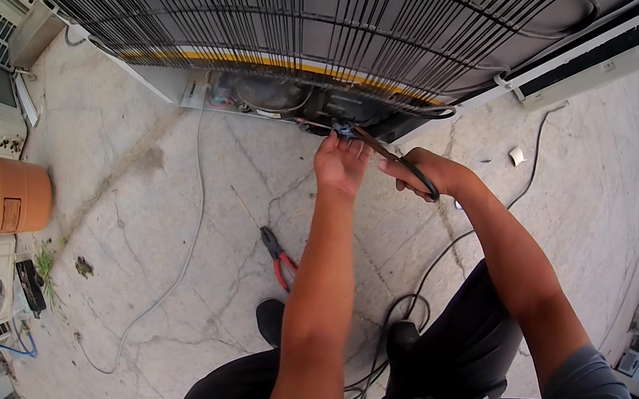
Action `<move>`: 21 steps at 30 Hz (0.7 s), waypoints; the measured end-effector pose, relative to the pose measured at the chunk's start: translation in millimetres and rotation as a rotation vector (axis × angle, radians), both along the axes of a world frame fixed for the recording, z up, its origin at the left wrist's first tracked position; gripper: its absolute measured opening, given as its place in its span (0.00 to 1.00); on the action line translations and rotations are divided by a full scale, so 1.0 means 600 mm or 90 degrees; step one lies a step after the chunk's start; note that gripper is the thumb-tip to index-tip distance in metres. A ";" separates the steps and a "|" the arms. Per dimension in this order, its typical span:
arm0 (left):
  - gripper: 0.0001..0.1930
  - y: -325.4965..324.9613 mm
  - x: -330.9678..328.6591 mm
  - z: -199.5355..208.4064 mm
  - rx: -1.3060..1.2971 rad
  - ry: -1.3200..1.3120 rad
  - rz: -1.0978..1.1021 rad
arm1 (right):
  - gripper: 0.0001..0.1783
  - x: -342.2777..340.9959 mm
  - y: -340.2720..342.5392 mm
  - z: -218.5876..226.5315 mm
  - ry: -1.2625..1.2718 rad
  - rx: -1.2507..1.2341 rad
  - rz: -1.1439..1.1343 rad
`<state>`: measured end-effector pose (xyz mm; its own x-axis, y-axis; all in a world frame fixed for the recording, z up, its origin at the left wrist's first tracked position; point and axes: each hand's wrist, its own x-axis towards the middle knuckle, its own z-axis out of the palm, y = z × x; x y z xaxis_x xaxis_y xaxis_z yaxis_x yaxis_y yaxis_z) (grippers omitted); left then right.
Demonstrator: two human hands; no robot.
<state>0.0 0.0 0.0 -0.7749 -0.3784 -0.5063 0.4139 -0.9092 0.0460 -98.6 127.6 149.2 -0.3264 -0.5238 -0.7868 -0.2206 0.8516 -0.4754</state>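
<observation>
1. Hands meet at the refrigerator's [356, 16] lower back edge: the left hand [341, 164] pinches a small blue fitting [343, 129], and the right hand [427, 173] is closed on dark-handled pliers [393, 157].
2. Risk, likely: the pliers could slip and kink thin tubing.
3. Hidden: the pliers' tip and the fitting's join; red pliers [278, 255] lie apart on the concrete floor [155, 227].

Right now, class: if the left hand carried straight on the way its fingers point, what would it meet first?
The left hand would likely first meet the small dark fitting at its fingertips, then the refrigerator's black condenser grille; depth is unclear.
</observation>
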 end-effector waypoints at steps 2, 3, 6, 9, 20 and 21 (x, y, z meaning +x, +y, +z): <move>0.10 0.003 0.000 0.016 -0.001 -0.016 -0.007 | 0.38 0.002 0.005 -0.004 0.109 -0.078 0.063; 0.09 0.001 0.001 0.018 0.001 -0.025 -0.007 | 0.39 0.001 0.003 -0.009 0.132 -0.082 0.078; 0.08 -0.003 0.000 0.018 0.007 -0.036 -0.008 | 0.39 -0.005 -0.003 -0.027 0.187 -0.087 0.109; 0.07 -0.004 -0.001 0.007 0.008 -0.021 -0.008 | 0.38 -0.003 -0.012 -0.025 0.198 -0.079 0.105; 0.11 0.001 0.007 0.025 -0.052 -0.022 -0.016 | 0.42 -0.008 0.011 0.040 0.147 -0.044 0.045; 0.11 0.001 0.009 0.023 -0.055 -0.011 -0.016 | 0.42 -0.007 0.010 0.037 0.140 -0.046 0.049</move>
